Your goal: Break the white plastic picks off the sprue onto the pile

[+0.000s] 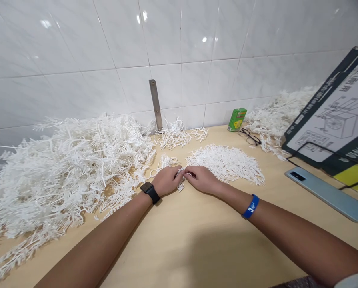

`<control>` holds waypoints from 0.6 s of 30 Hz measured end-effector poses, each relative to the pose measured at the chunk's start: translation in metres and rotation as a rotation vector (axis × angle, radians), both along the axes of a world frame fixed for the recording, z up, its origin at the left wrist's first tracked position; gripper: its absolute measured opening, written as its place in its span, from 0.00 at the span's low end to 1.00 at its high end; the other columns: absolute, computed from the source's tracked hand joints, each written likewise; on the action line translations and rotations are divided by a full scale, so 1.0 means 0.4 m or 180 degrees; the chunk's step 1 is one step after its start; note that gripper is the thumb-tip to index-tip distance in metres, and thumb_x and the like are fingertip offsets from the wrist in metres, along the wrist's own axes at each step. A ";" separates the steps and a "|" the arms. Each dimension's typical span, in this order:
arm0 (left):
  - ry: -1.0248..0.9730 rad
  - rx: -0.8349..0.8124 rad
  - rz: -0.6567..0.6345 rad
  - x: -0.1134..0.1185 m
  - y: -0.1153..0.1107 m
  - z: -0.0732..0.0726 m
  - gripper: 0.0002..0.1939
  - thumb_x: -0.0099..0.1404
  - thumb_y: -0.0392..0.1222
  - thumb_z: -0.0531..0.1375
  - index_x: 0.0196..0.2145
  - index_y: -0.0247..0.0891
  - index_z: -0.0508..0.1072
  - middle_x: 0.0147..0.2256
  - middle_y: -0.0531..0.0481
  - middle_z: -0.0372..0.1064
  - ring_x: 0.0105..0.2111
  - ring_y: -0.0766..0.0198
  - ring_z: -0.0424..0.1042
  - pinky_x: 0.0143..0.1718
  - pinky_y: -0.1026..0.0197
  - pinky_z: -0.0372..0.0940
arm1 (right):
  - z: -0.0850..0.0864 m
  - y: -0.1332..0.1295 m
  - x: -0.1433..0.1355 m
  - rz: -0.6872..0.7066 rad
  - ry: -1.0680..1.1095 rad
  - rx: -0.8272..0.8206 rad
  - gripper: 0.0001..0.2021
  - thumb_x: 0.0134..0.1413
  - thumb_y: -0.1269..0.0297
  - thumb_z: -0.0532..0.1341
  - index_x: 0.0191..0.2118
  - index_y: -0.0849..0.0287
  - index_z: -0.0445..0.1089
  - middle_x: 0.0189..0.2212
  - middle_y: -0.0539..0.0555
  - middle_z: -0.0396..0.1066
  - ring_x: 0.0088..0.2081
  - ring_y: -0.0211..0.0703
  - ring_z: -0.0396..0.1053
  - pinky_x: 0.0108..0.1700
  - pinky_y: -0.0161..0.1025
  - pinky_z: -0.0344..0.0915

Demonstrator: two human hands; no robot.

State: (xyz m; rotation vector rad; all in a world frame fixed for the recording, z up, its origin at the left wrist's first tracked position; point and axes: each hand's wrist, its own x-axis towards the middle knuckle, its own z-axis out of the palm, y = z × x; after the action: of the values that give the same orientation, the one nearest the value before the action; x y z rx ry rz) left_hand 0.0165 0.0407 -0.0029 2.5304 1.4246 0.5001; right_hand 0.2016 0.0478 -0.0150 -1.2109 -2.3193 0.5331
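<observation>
My left hand [167, 180], with a black watch on the wrist, is closed around a small white branched plastic piece [181, 186]. Part of that piece hangs below the fingers. My right hand [203, 179], wearing a blue wristband, pinches at the same piece, its fingertips meeting those of the left. The fingers hide most of what they grip. Just beyond my right hand spreads a flat pile of short white plastic bits [227, 162]. Left of my left hand rises a big tangled heap of white branched plastic pieces [77, 160].
A metal bracket [155, 104] stands against the tiled wall, beside a smaller white clump [174, 136]. Toward the right are a green box [237, 120], eyeglasses [250, 137], another white heap [283, 112], a phone [329, 195] and a large printed carton [335, 116].
</observation>
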 end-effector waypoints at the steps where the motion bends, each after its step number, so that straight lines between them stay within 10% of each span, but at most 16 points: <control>1: 0.0002 -0.0003 0.0001 0.000 0.000 0.000 0.18 0.71 0.49 0.43 0.31 0.40 0.66 0.27 0.49 0.69 0.29 0.60 0.67 0.29 0.60 0.54 | 0.000 0.000 0.000 0.0005 0.0003 0.0000 0.10 0.62 0.63 0.53 0.34 0.58 0.69 0.26 0.50 0.69 0.28 0.37 0.62 0.30 0.34 0.49; 18: 0.0012 -0.0008 0.0007 -0.001 0.002 -0.004 0.18 0.71 0.50 0.43 0.30 0.40 0.65 0.26 0.49 0.69 0.28 0.59 0.67 0.29 0.60 0.53 | -0.005 0.003 -0.001 0.0002 -0.0020 0.0011 0.10 0.61 0.63 0.53 0.34 0.58 0.70 0.26 0.50 0.69 0.28 0.37 0.62 0.30 0.34 0.50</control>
State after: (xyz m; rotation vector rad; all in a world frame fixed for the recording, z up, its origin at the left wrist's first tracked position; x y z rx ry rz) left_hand 0.0160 0.0416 -0.0045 2.5294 1.4285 0.4937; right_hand 0.2012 0.0490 -0.0168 -1.2117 -2.3250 0.5261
